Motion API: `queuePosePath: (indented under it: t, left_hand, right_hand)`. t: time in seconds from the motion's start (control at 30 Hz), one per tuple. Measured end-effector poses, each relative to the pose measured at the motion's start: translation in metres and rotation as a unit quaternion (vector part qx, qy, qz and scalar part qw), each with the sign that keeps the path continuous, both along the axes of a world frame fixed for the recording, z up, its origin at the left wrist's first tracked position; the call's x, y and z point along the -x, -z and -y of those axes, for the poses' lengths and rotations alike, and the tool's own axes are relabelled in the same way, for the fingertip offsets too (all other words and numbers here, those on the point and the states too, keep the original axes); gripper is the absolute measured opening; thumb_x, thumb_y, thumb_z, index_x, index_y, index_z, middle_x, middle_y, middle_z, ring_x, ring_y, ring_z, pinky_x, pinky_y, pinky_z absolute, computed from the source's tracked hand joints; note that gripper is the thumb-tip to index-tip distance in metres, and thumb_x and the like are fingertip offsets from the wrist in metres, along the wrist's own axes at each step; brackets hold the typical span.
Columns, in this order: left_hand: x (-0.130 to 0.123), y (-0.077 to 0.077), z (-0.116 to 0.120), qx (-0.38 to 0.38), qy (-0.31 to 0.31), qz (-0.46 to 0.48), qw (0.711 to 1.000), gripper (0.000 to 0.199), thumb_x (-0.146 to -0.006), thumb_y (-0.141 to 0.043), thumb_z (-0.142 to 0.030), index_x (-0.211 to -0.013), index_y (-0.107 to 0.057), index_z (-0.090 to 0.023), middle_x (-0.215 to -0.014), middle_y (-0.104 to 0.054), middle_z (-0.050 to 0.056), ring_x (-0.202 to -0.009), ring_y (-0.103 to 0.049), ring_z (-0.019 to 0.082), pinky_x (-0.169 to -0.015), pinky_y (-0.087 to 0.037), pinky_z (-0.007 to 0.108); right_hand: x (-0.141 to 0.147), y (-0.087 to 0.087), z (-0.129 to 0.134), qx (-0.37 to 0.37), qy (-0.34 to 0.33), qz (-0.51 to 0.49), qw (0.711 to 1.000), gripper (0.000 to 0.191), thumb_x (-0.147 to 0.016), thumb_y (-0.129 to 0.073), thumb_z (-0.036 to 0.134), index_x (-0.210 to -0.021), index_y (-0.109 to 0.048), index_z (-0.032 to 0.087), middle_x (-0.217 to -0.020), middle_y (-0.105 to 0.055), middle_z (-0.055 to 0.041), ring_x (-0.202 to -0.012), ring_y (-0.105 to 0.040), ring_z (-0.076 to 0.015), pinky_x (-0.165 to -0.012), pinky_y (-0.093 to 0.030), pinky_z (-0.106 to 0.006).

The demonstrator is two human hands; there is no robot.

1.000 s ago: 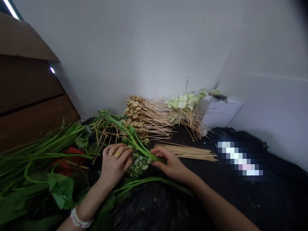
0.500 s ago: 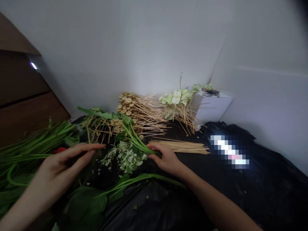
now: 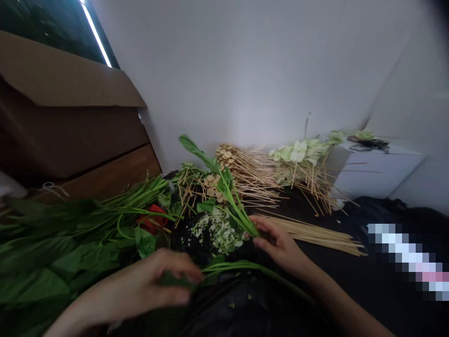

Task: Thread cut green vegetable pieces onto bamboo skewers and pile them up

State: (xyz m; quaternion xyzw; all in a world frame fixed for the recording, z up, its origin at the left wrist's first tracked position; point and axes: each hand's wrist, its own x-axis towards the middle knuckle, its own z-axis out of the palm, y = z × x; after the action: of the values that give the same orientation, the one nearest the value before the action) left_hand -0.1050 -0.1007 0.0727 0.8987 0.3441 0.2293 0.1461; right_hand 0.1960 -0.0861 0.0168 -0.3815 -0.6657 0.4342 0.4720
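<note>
My right hand (image 3: pixel 280 245) is closed round the lower stems of a bunch of leafy greens (image 3: pixel 234 201), whose leaves point up and away to the left. My left hand (image 3: pixel 150 283), slightly blurred, has its thumb and fingers apart and nothing between them. Its fingertips are near a second stalk of greens (image 3: pixel 261 267) that lies across the black plastic sheet (image 3: pixel 224 309) in front of me. Under the held bunch sits a pile of chopped pale green and white bits (image 3: pixel 222 234). Thin wooden skewers (image 3: pixel 319 234) lie bundled just beyond my right hand.
Loose leafy greens (image 3: pixel 70 248) heap up on the left beside a red object (image 3: pixel 154 219). Behind are skewered round slices (image 3: pixel 226 157) and skewered pale leaves (image 3: pixel 300 150), by a white box (image 3: pixel 379 171). A cardboard box (image 3: pixel 70 126) stands at the back left.
The view has turned left, so the scene sits further right. My left hand has come back towards me, uncovering the red object. My right hand still holds its bunch.
</note>
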Motion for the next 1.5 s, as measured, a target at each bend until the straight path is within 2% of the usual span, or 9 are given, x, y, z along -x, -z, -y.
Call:
queuePosePath:
  t: [0.1,0.23,0.4,0.53,0.7,0.9,1.0,1.23,1.5]
  left_hand:
    - [-0.048,-0.013,-0.048,0.305,0.068,0.018,0.950,0.032,-0.085,-0.054,-0.042,-0.093,-0.074,-0.018,-0.078,-0.071,0.004,-0.067,-0.061,0.015,-0.060,-0.047,0.022]
    - [-0.100,0.018,-0.082,0.360,0.058,0.200,0.909,0.032,-0.072,-0.070,-0.042,-0.083,-0.075,-0.013,-0.071,-0.068,0.003,-0.060,-0.054,0.011,-0.057,-0.043,0.021]
    - [-0.107,0.052,-0.092,0.378,0.014,0.331,0.864,0.032,-0.066,-0.076,-0.044,-0.075,-0.073,-0.014,-0.065,-0.067,0.003,-0.056,-0.054,0.012,-0.057,-0.044,0.024]
    - [-0.093,0.053,-0.097,0.334,-0.031,0.354,0.873,0.032,-0.067,-0.075,-0.046,-0.071,-0.071,-0.014,-0.064,-0.068,0.003,-0.058,-0.058,0.014,-0.061,-0.046,0.026]
    - [-0.091,0.054,-0.094,0.228,-0.076,0.321,0.916,0.054,-0.090,-0.042,-0.052,-0.062,-0.067,-0.014,-0.054,-0.062,0.003,-0.052,-0.055,0.013,-0.053,-0.043,0.025]
    - [-0.092,0.054,-0.075,-0.220,-0.038,0.223,0.949,0.008,-0.085,-0.061,-0.022,-0.086,-0.068,-0.018,-0.075,-0.067,0.003,-0.074,-0.060,0.016,-0.072,-0.048,0.031]
    - [-0.094,0.057,-0.071,-0.354,-0.007,0.152,0.923,0.028,-0.077,-0.070,-0.018,-0.105,-0.065,-0.023,-0.092,-0.070,0.005,-0.091,-0.061,0.019,-0.082,-0.048,0.035]
    - [-0.094,0.062,-0.069,-0.395,0.044,0.082,0.914,0.031,-0.079,-0.065,-0.013,-0.108,-0.062,-0.024,-0.098,-0.070,0.004,-0.103,-0.057,0.020,-0.091,-0.042,0.039]
    - [-0.103,0.062,-0.068,-0.364,0.050,0.042,0.929,0.013,-0.082,-0.059,-0.013,-0.094,-0.060,-0.019,-0.081,-0.066,0.002,-0.082,-0.058,0.016,-0.081,-0.040,0.035]
  right_hand:
    - [0.001,0.001,-0.002,0.024,-0.001,-0.005,1.000,0.045,-0.084,-0.060,0.029,-0.127,-0.049,0.025,-0.112,-0.066,-0.0053,-0.105,-0.061,-0.0211,-0.097,-0.043,-0.040]
    - [0.001,0.007,-0.007,-0.002,0.030,0.031,0.999,0.049,-0.083,-0.060,0.029,-0.130,-0.046,0.025,-0.108,-0.067,-0.0061,-0.108,-0.059,-0.0231,-0.100,-0.039,-0.043]
    - [-0.003,0.013,-0.014,0.007,0.044,0.041,0.998,0.050,-0.085,-0.058,0.035,-0.132,-0.044,0.024,-0.097,-0.067,-0.0045,-0.092,-0.062,-0.0204,-0.085,-0.047,-0.037]
    - [-0.007,0.011,-0.014,0.072,-0.050,0.071,0.994,0.028,-0.091,-0.048,0.044,-0.099,-0.061,0.021,-0.081,-0.064,-0.0012,-0.062,-0.055,-0.0124,-0.059,-0.044,-0.026]
    - [-0.006,0.009,-0.013,0.094,-0.027,0.030,0.995,0.029,-0.088,-0.052,0.047,-0.091,-0.059,0.019,-0.074,-0.060,0.0014,-0.058,-0.051,-0.0099,-0.056,-0.040,-0.023]
    - [-0.003,0.010,-0.013,0.111,0.000,0.006,0.994,0.027,-0.081,-0.061,0.045,-0.094,-0.062,0.020,-0.070,-0.060,0.0024,-0.055,-0.050,-0.0106,-0.053,-0.040,-0.024]
    - [-0.001,0.011,-0.012,0.123,-0.003,-0.009,0.992,0.027,-0.078,-0.064,0.042,-0.095,-0.063,0.021,-0.069,-0.060,0.0033,-0.053,-0.050,-0.0102,-0.051,-0.040,-0.023]
    - [0.003,0.012,-0.012,0.153,-0.012,-0.014,0.988,0.026,-0.075,-0.067,0.038,-0.093,-0.062,0.020,-0.066,-0.059,0.0043,-0.051,-0.050,-0.0092,-0.049,-0.038,-0.022]
    - [0.004,0.017,-0.012,0.110,0.015,0.005,0.994,0.019,-0.077,-0.066,0.032,-0.092,-0.061,0.020,-0.066,-0.057,0.0049,-0.054,-0.050,-0.0094,-0.050,-0.039,-0.022]
